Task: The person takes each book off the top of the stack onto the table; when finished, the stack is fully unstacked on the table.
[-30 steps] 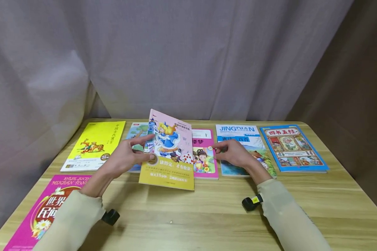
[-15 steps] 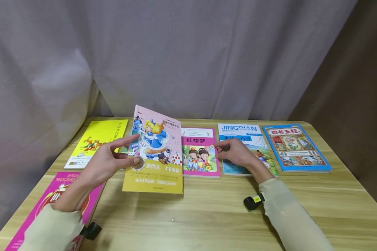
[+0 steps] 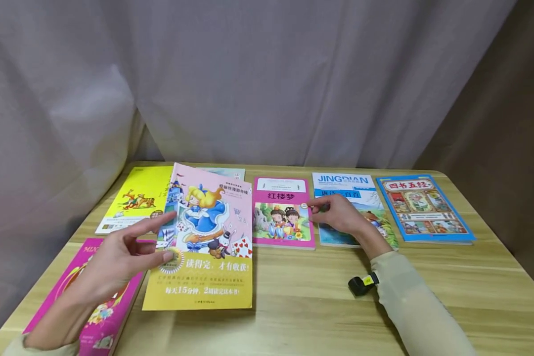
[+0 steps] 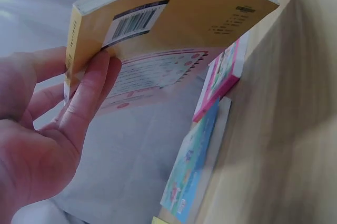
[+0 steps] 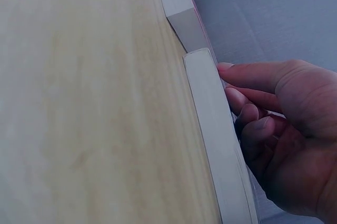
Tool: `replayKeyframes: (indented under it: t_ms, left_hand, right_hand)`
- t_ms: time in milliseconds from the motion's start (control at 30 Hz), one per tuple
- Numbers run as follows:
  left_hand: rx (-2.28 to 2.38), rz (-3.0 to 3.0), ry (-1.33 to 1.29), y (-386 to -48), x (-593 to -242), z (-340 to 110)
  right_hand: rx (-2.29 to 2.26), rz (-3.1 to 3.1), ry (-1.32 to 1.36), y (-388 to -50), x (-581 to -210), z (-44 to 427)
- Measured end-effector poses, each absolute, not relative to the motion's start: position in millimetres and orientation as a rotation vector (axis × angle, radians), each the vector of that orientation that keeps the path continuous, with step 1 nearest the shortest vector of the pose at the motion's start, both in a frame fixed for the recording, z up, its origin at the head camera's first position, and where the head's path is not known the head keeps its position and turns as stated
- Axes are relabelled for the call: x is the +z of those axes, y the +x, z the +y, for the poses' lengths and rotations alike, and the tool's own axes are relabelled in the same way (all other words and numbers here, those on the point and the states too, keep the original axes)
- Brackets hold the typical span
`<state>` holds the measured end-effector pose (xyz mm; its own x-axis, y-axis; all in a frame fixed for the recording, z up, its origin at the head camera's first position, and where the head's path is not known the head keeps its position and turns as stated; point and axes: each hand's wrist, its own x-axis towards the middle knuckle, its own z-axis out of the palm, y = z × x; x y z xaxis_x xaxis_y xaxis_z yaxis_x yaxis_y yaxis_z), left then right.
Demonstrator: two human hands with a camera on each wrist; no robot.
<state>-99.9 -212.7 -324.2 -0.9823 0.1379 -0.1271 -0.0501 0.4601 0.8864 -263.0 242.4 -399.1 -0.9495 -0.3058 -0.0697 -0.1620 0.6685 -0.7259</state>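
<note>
My left hand (image 3: 111, 267) grips a thin pink and yellow picture book (image 3: 206, 217) by its left edge, thumb on the front cover. The book is raised and tilted above the table; its barcoded yellow back shows in the left wrist view, with fingers (image 4: 87, 95) behind it. My right hand (image 3: 340, 215), fingers loosely bent, is over the left part of a blue and white book (image 3: 344, 185). Its fingertips are beside the right edge of a flat pink book (image 3: 282, 198); whether they touch it is unclear. Nothing is visibly held there.
A yellow book (image 3: 135, 198) lies at the back left, and a pale blue one (image 3: 224, 173) is mostly hidden behind the raised book. A magenta book (image 3: 102, 316) lies at front left, partly under my left arm. A blue-bordered book (image 3: 427, 207) lies at back right. Grey curtain (image 3: 267, 84) hangs behind the table.
The left hand has carried the picture book left and toward me, uncovering the pink book and covering the pale blue one. My right hand has barely moved.
</note>
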Motion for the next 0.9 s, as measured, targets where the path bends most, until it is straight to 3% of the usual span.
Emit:
replayKeyframes:
  t_ms: [300, 500, 667, 900]
  left_hand:
    - [1.447, 2.41, -0.21, -67.6, -342.9, -226.3]
    - [1.619, 2.095, -0.238, -52.9, -368.2, -242.7]
    - [1.569, 2.088, -0.176, -48.7, -383.4, -250.8]
    - [1.243, 2.275, -0.347, -54.4, -389.8, -239.0]
  right_hand:
    - [-1.156, 2.692, -0.394, -263.3, -402.3, 245.3]
    - [-1.138, 2.709, -0.402, -264.7, -398.5, 244.8]
    - [-1.135, 2.704, -0.395, -265.6, -398.3, 243.4]
    - [-1.124, 2.707, -0.372, -263.4, -400.6, 242.2]
